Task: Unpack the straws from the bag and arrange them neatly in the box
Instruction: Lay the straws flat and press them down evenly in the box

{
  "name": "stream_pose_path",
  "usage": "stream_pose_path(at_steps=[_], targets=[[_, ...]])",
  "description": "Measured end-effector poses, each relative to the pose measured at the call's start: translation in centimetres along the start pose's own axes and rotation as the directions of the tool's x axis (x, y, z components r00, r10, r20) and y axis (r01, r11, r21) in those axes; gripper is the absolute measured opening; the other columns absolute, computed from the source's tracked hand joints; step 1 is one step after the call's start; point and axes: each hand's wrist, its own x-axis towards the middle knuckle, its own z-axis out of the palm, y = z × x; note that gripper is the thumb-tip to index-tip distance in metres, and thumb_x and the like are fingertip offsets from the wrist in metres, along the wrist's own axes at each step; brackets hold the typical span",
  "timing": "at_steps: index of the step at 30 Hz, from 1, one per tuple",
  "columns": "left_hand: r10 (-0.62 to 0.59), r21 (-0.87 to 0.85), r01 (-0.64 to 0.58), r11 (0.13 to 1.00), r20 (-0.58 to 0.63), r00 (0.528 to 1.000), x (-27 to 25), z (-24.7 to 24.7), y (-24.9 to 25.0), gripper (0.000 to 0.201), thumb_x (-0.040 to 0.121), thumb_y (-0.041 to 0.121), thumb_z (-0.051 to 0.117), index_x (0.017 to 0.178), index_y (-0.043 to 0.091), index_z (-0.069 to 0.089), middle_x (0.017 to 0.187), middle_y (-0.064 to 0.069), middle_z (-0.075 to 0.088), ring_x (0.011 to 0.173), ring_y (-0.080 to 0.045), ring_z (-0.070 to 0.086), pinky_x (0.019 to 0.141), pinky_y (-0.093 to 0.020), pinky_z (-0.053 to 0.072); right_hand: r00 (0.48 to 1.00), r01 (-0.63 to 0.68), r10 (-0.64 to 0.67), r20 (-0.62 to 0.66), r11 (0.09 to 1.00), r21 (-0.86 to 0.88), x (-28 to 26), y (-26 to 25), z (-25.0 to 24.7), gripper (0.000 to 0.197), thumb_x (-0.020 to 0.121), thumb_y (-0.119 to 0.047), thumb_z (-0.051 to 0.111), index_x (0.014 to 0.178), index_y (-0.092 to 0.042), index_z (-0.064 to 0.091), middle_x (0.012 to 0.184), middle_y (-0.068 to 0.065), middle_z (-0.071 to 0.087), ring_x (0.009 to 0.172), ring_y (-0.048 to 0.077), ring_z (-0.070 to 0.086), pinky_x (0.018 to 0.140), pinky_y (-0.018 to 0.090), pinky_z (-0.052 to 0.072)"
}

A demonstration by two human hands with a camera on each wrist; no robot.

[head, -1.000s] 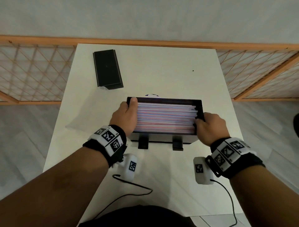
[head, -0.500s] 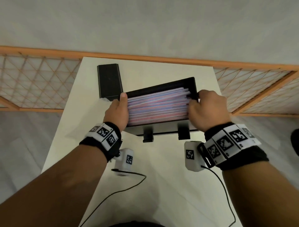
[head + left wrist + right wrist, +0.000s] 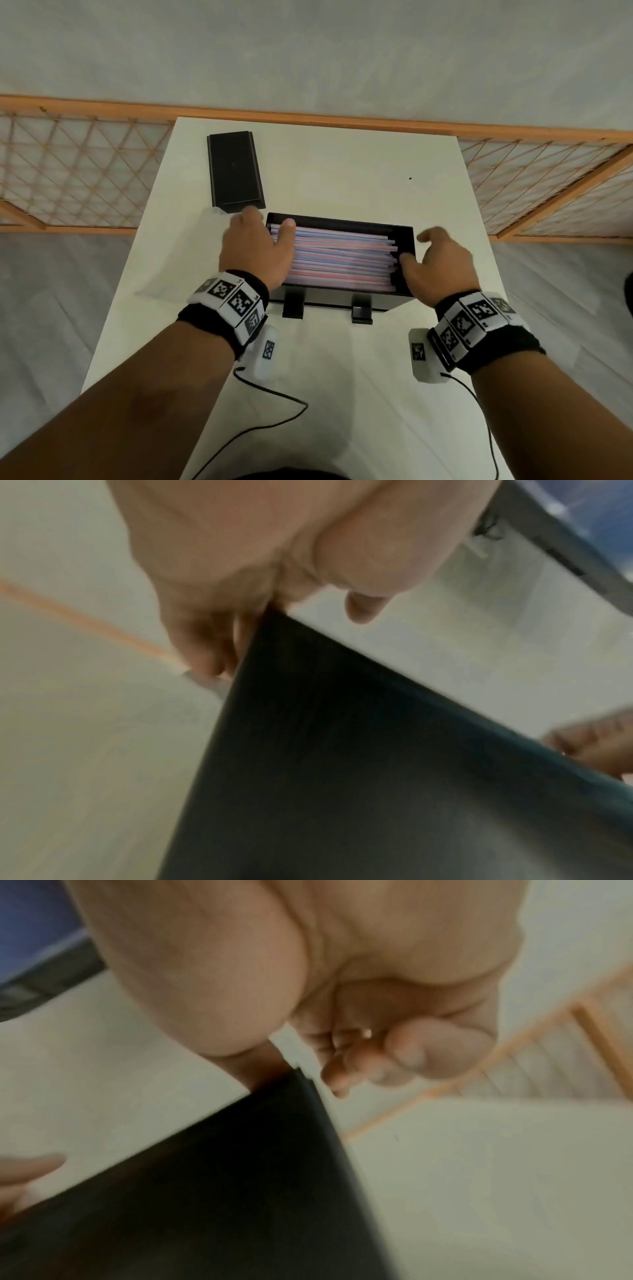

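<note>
Since half a second ago, the box (image 3: 342, 305) has been brought back down level on the table (image 3: 342, 394), where it had been tipped up at its right end, and the right hand (image 3: 440, 265) has been loosened from its end wall.

Nearest the wearer, two forearms with marker-covered wristbands are seen, and a thin black cable (image 3: 270, 421) is laid across the white table below them. Just beyond the wrists, the black open-topped box is set near the middle of the table, with two small black feet showing under its near wall. It is filled with pink, blue and white straws (image 3: 342, 257), laid lengthwise in flat, nearly parallel layers; their right ends are slightly uneven.

The left hand (image 3: 257, 255) is placed at the box's left end, with the thumb laid over the straw ends inside and the fingers curled down the outer wall, so the wall is pinched. In the left wrist view the fingers (image 3: 202, 642) are seen against the dark wall (image 3: 342, 750), though the picture is blurred. The right hand is held at the right end with the thumb resting on the rim and the fingers loosely curled and spread clear of the wall; nothing is held by it.

Farther back, at the left, a black lid (image 3: 234, 169) is laid flat, apart from the box. Behind the table a wooden lattice fence (image 3: 75, 171) is seen.
</note>
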Motion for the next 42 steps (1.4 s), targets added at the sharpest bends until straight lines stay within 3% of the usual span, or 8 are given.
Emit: stream_pose_path(at_steps=[3,6,10,16,19,24,34,42], targets=[[0.054,-0.256,-0.05,0.965,0.007,0.999,0.7,-0.5,1.8,0.024,0.098,0.038,0.059,0.096,0.014,0.059,0.087,-0.003,0.064,0.075,-0.017,0.059,0.068,-0.028,0.046,0.995,0.091,-0.083,-0.05,0.979,0.181,0.6,-3.2,-0.5,0.009,0.085,-0.028,0.066,0.088,-0.02,0.063,0.069,-0.006,0.063,0.072,0.017,0.057,0.067,0.026,0.04],[-0.109,-0.566,0.291,0.771,0.333,0.937,1.4,0.2,3.4,0.03,0.101,0.037,0.056,0.089,0.009,0.061,0.07,-0.009,0.063,0.052,-0.019,0.055,0.048,-0.028,0.043,0.962,-0.164,0.01,0.273,0.822,0.545,1.6,-6.3,1.1,0.015,0.081,-0.018,0.068,0.068,-0.01,0.069,0.066,0.008,0.069,0.067,0.028,0.065,0.069,0.041,0.054],[-0.181,-0.526,0.429,0.734,0.457,0.871,1.3,1.1,3.3,0.034,0.103,0.038,0.054,0.093,0.006,0.058,0.066,-0.011,0.059,0.051,-0.023,0.055,0.049,-0.029,0.046,0.872,-0.412,0.126,0.474,0.71,0.57,2.4,-6.9,2.8,0.015,0.087,-0.004,0.064,0.074,0.003,0.065,0.071,0.023,0.064,0.063,0.03,0.061,0.064,0.039,0.052],[-0.192,-0.535,0.469,0.703,0.492,0.849,1.4,1.4,3.6,0.032,0.102,0.039,0.056,0.094,0.008,0.056,0.069,-0.011,0.059,0.053,-0.022,0.057,0.048,-0.027,0.048,0.815,-0.514,0.162,0.556,0.645,0.566,2.3,-5.7,3.2,0.013,0.093,-0.013,0.06,0.092,0.0,0.061,0.063,0.012,0.063,0.045,0.022,0.06,0.042,0.024,0.047],[-0.218,-0.55,0.525,0.65,0.527,0.821,1.7,1.7,4.3,0.032,0.101,0.038,0.058,0.097,0.007,0.057,0.072,-0.01,0.06,0.056,-0.021,0.057,0.051,-0.028,0.048,0.833,-0.529,0.175,0.525,0.531,0.662,2.7,-5.7,3.0,0.01,0.093,-0.012,0.059,0.091,-0.002,0.063,0.064,0.009,0.068,0.051,0.022,0.065,0.049,0.029,0.052],[-0.293,-0.534,0.632,0.562,0.586,0.755,2.0,2.4,4.0,0.031,0.1,0.039,0.057,0.098,0.008,0.058,0.078,-0.01,0.064,0.062,-0.025,0.064,0.059,-0.031,0.051,0.771,-0.63,0.167,0.615,0.346,0.696,2.5,-5.8,3.3,0.011,0.094,-0.016,0.054,0.097,-0.009,0.062,0.084,0.01,0.072,0.069,0.025,0.072,0.066,0.037,0.058],[-0.241,-0.39,0.518,0.761,0.571,0.785,2.1,1.7,3.9,0.039,0.098,0.045,0.057,0.08,0.011,0.058,0.06,-0.008,0.063,0.042,-0.018,0.054,0.049,-0.023,0.042,0.758,-0.62,0.159,0.633,0.476,0.623,2.8,-5.4,3.4,0.019,0.09,-0.023,0.062,0.08,-0.008,0.059,0.066,0.012,0.069,0.056,0.028,0.068,0.054,0.033,0.057],[-0.229,-0.164,0.41,0.897,0.622,0.748,2.2,3.0,3.1,0.057,0.099,0.058,0.047,0.088,0.006,0.066,0.071,-0.013,0.075,0.056,-0.025,0.067,0.059,-0.026,0.047,0.714,-0.623,0.164,0.681,0.594,0.51,3.0,-5.5,3.9,0.021,0.088,-0.023,0.064,0.078,-0.006,0.06,0.067,0.016,0.07,0.061,0.032,0.071,0.057,0.037,0.058]])
